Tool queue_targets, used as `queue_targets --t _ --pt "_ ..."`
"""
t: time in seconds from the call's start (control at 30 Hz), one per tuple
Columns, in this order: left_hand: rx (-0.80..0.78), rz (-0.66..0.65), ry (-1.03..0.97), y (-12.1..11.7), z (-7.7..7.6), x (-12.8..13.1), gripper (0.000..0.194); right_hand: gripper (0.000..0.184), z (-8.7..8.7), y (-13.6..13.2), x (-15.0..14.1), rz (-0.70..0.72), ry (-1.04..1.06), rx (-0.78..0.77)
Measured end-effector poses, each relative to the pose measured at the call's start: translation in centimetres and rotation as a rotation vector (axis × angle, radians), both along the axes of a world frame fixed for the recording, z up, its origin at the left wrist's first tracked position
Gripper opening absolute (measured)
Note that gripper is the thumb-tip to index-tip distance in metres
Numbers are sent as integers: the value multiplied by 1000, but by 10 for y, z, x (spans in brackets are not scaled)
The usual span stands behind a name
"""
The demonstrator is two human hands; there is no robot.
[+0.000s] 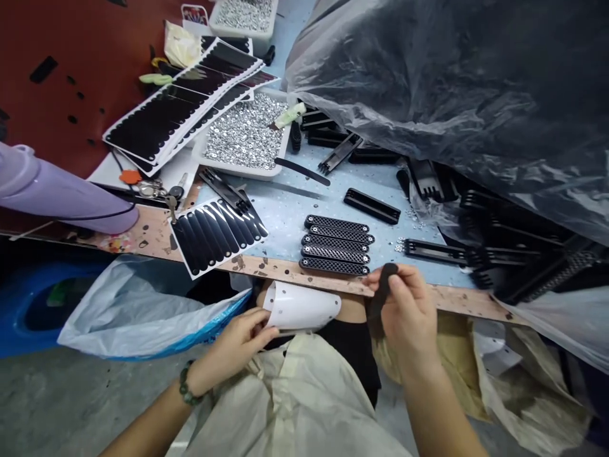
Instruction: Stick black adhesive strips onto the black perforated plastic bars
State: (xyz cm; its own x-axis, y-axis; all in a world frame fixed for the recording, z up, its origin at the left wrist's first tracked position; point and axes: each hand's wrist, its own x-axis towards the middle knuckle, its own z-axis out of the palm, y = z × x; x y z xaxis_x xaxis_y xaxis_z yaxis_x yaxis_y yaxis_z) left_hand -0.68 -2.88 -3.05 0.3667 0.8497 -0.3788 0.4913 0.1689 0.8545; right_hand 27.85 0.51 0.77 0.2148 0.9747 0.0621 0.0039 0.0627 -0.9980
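Two hands work just by the worktop edge: the left hand has its fingers closed on a curled white sheet, and the right hand pinches a thin black strip.

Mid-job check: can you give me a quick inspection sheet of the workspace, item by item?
Surface: pale blue bench top with a stained wooden edge strip.
Job's things: black strip; curled white sheet.
Clutter: black perforated panels, tray of silver parts, black-striped sheets, plastic sheeting.
Grippers: left hand pinches the curled white sheet; right hand pinches the black strip.
Cables: thin black cord across a lilac bottle.
Surroundings: white-and-blue bag on a concrete floor.
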Motion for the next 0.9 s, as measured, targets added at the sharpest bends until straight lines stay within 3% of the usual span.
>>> queue_targets --t 0.07,0.13,0.2,0.33,0.43,0.57,0.9 --pt "76 29 146 8 9 -17 28 11 10 11 5 44 -185 70" --pt "193 188 171 20 20 -23 30 14 15 21 3 169 -447 136" --pt "237 302 50 35 28 -13 31 15 15 30 -5 319 -657 196" --pt "67 224 -250 65 24 30 38 16 7 45 -21 456 -862 294" --pt "-64 215 -353 81 13 55 38 15 3 53 -27 499 -957 355" --pt "-153 261 -446 88 4 64 35 15 1 57 -31 543 -1026 375" --pt "-93 224 -484 92 4 63 26 16 2 60 -35 566 -1073 371"
